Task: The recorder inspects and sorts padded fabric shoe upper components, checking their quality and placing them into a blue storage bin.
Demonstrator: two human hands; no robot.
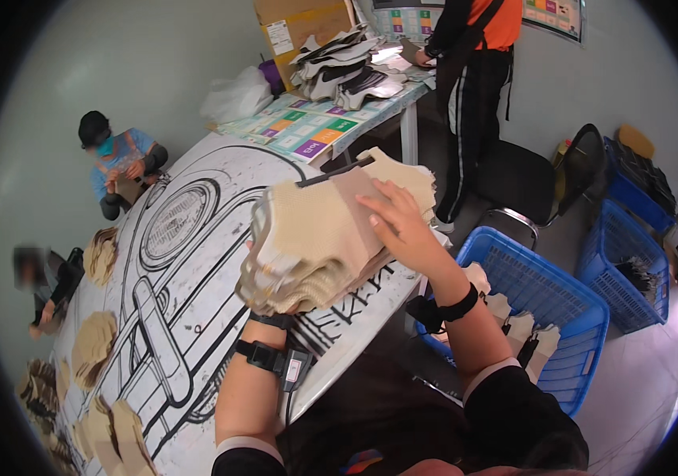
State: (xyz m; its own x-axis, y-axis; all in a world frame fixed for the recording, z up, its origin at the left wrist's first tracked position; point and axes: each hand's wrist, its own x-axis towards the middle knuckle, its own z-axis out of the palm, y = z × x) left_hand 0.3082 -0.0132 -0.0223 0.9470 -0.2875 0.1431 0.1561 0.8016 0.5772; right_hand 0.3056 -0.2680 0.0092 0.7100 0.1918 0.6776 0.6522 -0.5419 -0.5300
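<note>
A thick stack of beige knit shoe uppers [315,214] is held up in front of me, above the near end of the white table [379,317]. Its layers fan out unevenly on the left side, and a dark strip runs along the far edge. My left hand [294,308] supports the stack from below and is mostly hidden by it. My right hand [404,226] lies across the top, fingers stretched out over a smoother tan band. A black strap and a small device with a cable [295,370] sit on my left wrist.
A blue crate [585,341] with more uppers stands by my right arm; another blue crate [605,238] and a black chair [514,170] are beyond. More beige stacks [94,349] lie along the table's left. Two people sit there; another stands at a far table [275,143].
</note>
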